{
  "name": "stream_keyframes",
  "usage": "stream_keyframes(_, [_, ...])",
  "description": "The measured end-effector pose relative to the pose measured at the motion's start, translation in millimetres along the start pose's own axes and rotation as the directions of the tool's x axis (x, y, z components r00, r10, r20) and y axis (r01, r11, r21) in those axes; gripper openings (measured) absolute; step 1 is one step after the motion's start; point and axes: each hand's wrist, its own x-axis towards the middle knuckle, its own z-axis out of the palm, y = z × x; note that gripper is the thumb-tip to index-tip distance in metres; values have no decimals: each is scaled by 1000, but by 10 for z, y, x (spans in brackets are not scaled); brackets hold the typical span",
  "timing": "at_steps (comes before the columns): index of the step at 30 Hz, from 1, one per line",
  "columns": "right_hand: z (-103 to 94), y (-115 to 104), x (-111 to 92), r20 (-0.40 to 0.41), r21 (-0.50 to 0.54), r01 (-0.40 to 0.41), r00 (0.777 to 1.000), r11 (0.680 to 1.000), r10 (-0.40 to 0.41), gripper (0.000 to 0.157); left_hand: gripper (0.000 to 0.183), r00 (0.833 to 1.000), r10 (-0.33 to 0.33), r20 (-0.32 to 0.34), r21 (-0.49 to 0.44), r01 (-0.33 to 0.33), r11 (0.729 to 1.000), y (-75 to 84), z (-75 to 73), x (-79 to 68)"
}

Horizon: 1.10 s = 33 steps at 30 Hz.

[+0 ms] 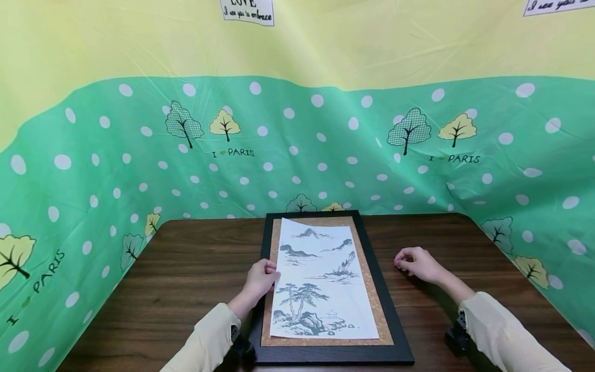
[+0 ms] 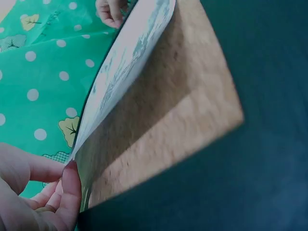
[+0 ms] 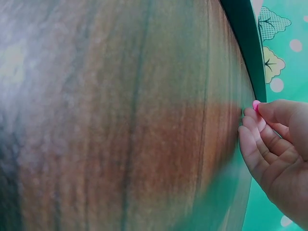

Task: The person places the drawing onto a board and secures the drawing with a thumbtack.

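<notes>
the left hand (image 1: 261, 279) pinches the left edge of a thin, smooth white paper (image 1: 321, 289) between thumb and fingers. the sheet is a tall rectangle printed with grey ink-wash mountains, rocks and pines. it lies over a board (image 1: 386, 336) of speckled tan cork; in the left wrist view its near edge bows up off the grainy surface, with a soft shadow beneath. a flat, straight-sided black frame (image 1: 330, 355) borders the cork.

the right hand (image 1: 418, 262) is out to the right, apart from the frame, over the table (image 1: 195, 268). its thumb and forefinger are closed on a small, rounded pink piece (image 3: 256, 104), the other fingers bent; whatever else the piece has is hidden. the table top is dark brown with streaky wood grain and rounded far corners. behind hangs a softly creased cloth (image 1: 334, 155), yellow above, dotted green below.
</notes>
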Motion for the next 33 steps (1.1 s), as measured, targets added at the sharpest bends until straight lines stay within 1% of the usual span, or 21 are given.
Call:
stream_keyframes(3, [-13,-4,2,6,4,0,1000,1000,0,9,17,999,52,-2,53,-52,997,-3,-60,7])
stream_keyframes(5, [-26,-9,1,7,10,5,1000,1000,-5,8,16,995,99,2,103,-98,990,-11,-123,25])
stream_keyframes(7, [-42,-14,0,11,15,12,1000,1000,-12,9,15,990,141,8,161,-140,977,-28,-197,55])
stream_keyframes(8, [-49,-14,0,13,15,15,1000,1000,-16,9,16,986,167,14,197,-167,966,-39,-237,75])
stream_keyframes(10, [-61,-19,3,13,18,12,1000,1000,-12,9,19,980,196,36,249,-198,948,-61,-318,109])
stream_keyframes(13, [-70,-31,14,19,11,22,1000,1000,-23,9,30,979,187,83,271,-202,941,-112,-427,157])
stream_keyframes(17, [-67,-56,39,19,6,38,999,999,-38,8,45,979,132,155,226,-165,960,-195,-522,194])
stream_keyframes(20, [-66,-87,68,25,6,44,999,999,-44,9,53,976,111,187,214,-151,965,-248,-554,212])
stream_keyframes(22, [-69,-112,94,29,3,49,998,999,-49,9,57,974,105,203,215,-149,965,-269,-564,222])
stream_keyframes(26, [-93,-178,157,39,-8,77,996,997,-77,10,62,967,115,230,220,-166,961,-290,-575,244])
stream_keyframes(30, [-120,-297,251,39,-24,113,993,993,-112,9,64,962,121,244,232,-179,956,-301,-586,257])
stream_keyframes(33, [-113,-397,350,36,-40,123,992,992,-122,9,64,962,111,248,238,-171,956,-309,-585,271])
